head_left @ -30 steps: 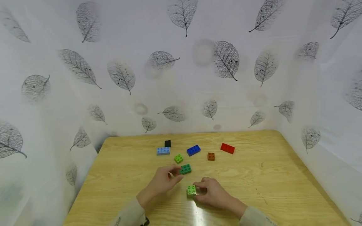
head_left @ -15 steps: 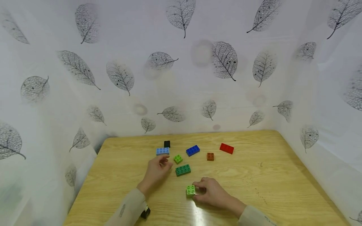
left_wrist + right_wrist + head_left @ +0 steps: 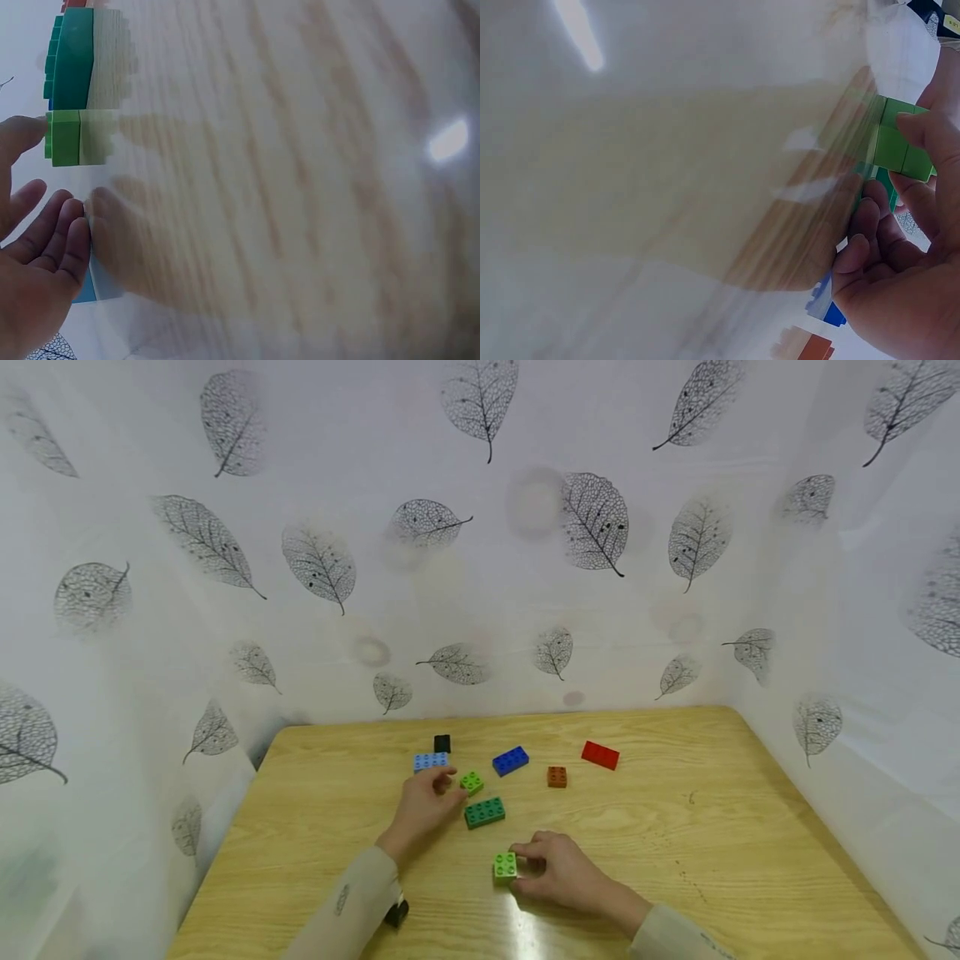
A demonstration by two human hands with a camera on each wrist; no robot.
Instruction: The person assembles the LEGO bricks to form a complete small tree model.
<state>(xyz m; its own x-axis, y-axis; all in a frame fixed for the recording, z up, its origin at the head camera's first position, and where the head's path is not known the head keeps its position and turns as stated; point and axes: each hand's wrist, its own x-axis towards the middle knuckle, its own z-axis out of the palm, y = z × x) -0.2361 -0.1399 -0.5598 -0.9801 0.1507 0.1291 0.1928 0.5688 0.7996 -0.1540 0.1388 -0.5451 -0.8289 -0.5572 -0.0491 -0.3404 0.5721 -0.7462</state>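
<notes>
My right hand (image 3: pixel 566 872) pinches a small stack of light green toy bricks (image 3: pixel 505 867) between thumb and fingers, at the near middle of the table. In the right wrist view a seam divides this stack (image 3: pixel 904 142) into layers. My left hand (image 3: pixel 426 806) reaches round the left side of a small lime green brick (image 3: pixel 472 783), thumb tip close to it and fingers spread apart from it. The left wrist view shows the thumb overlapping that lime brick's (image 3: pixel 66 139) studded side, with the other fingers loosely bent below. Just in front lies a long dark green brick (image 3: pixel 485 812).
Behind the left fingers sit a light blue brick (image 3: pixel 430 762) and a black brick (image 3: pixel 442 743). Farther right lie a dark blue brick (image 3: pixel 511 761), an orange-brown brick (image 3: pixel 557 777) and a red brick (image 3: pixel 601 755). A leaf-patterned curtain (image 3: pixel 480 585) surrounds the wooden table (image 3: pixel 675 827).
My left hand has left the dark green brick's left end, gone back and left, then come slightly right to the lime brick. My right hand stays in place with its green stack.
</notes>
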